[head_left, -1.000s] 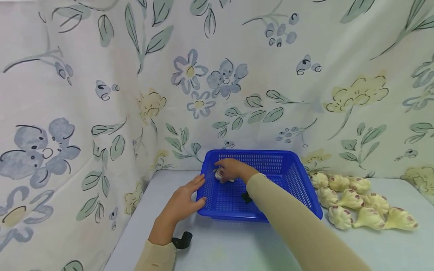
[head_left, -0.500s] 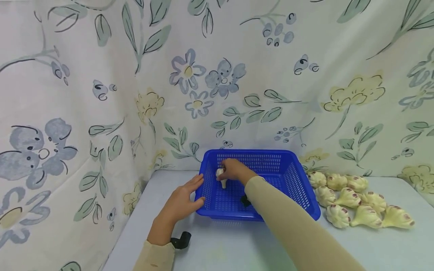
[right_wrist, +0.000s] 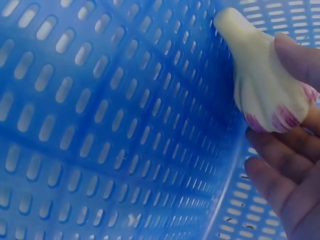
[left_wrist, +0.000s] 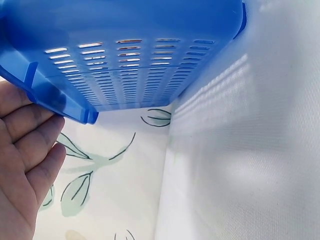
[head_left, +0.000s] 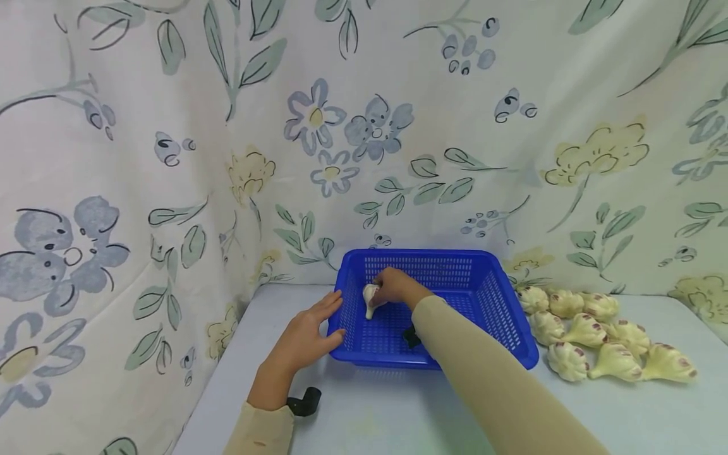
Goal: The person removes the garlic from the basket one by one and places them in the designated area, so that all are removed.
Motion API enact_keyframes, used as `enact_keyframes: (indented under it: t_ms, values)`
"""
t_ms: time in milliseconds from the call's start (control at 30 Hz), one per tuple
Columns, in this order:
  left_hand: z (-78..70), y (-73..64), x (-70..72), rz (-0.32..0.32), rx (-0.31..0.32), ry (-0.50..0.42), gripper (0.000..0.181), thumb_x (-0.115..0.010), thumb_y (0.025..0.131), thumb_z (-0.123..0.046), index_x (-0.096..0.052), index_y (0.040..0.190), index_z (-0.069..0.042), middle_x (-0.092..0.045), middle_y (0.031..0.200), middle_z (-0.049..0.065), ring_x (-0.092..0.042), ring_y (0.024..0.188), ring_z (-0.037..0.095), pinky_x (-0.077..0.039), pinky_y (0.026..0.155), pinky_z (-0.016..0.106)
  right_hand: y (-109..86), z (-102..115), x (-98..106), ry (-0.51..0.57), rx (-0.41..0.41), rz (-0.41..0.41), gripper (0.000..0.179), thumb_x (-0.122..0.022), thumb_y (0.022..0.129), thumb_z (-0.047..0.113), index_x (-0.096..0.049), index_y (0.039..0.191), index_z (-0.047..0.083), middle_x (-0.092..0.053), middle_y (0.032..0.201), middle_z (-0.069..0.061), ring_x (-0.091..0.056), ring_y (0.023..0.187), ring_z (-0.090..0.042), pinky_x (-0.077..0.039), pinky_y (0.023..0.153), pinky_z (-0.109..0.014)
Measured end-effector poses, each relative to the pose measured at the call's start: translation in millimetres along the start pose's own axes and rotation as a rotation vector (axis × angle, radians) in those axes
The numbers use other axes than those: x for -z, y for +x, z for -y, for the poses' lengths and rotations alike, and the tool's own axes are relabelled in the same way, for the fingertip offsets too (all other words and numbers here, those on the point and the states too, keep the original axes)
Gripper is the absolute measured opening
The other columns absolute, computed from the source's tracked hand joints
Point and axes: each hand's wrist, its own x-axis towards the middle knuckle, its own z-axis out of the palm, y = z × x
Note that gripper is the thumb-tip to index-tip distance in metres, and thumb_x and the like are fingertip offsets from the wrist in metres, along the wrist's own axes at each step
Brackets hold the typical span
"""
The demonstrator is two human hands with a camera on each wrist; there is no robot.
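A blue perforated plastic basket (head_left: pixel 372 363) stands at the back of the white table. Inside its left end, my right hand (head_left: pixel 396 289) pinches a garlic bulb (head_left: pixel 370 296). The right wrist view shows that garlic bulb (right_wrist: pixel 265 82) pale with purple streaks, its stem near the basket wall, the thumb on one side and fingers under the base. My left hand (head_left: pixel 307 332) touches the left rim, fingers extended. In the left wrist view this hand (left_wrist: pixel 27 155) lies along the outside of the rim, its fingertips partly hidden behind it.
Several more garlic bulbs (head_left: pixel 611 341) lie in rows on the table (head_left: pixel 375 414) to the right of the basket. A floral curtain (head_left: pixel 421 126) hangs close behind the basket and along the left. Dark wrist-camera pieces show at both wrists.
The garlic bulb in my right hand has turned so its stem points down toward the basket's front, and it sits slightly further left. My left hand stays at the rim.
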Motion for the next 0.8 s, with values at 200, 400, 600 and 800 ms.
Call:
enact_keyframes:
  t_ms: [200,400,600,800]
  values:
    - [0.7,0.2,-0.4,0.005,0.014,0.0,0.066,-0.068,0.086,-0.032,-0.048,0.146,-0.014,-0.036,0.157,-0.007,-0.036,0.145,0.019,-0.037,0.113,0.05,-0.3,-2.3,0.4,0.001,0.022,0.004,0.05,-0.082,0.079,0.023,-0.068,0.123,0.003,-0.07,0.11,-0.008,-0.064,0.092,-0.019,-0.055,0.086,-0.035]
    - [0.0,-0.3,-0.3,-0.001,0.017,-0.002,0.065,-0.068,0.086,-0.033,-0.049,0.146,-0.015,-0.037,0.156,-0.007,-0.036,0.145,0.019,-0.036,0.113,0.051,0.2,-3.2,0.8,-0.01,0.031,0.018,0.05,-0.08,0.082,0.023,-0.066,0.126,0.005,-0.071,0.113,-0.007,-0.064,0.095,-0.019,-0.054,0.091,-0.037]
    - [-0.7,-0.3,-0.1,0.002,0.017,0.003,0.066,-0.068,0.087,-0.032,-0.048,0.147,-0.014,-0.036,0.157,-0.007,-0.036,0.145,0.021,-0.037,0.112,0.051,1.0,-4.3,-0.9,-0.039,0.041,0.019,0.05,-0.078,0.084,0.024,-0.065,0.128,0.006,-0.071,0.117,-0.008,-0.065,0.099,-0.019,-0.054,0.094,-0.038]
    - [-0.2,-0.1,-0.6,0.003,0.022,0.009,0.066,-0.068,0.087,-0.034,-0.047,0.147,-0.015,-0.036,0.157,-0.006,-0.035,0.145,0.02,-0.037,0.112,0.05,-0.3,-3.5,-0.4,-0.014,0.052,0.021,0.049,-0.08,0.082,0.021,-0.067,0.126,0.006,-0.072,0.114,-0.007,-0.066,0.097,-0.019,-0.054,0.093,-0.038]
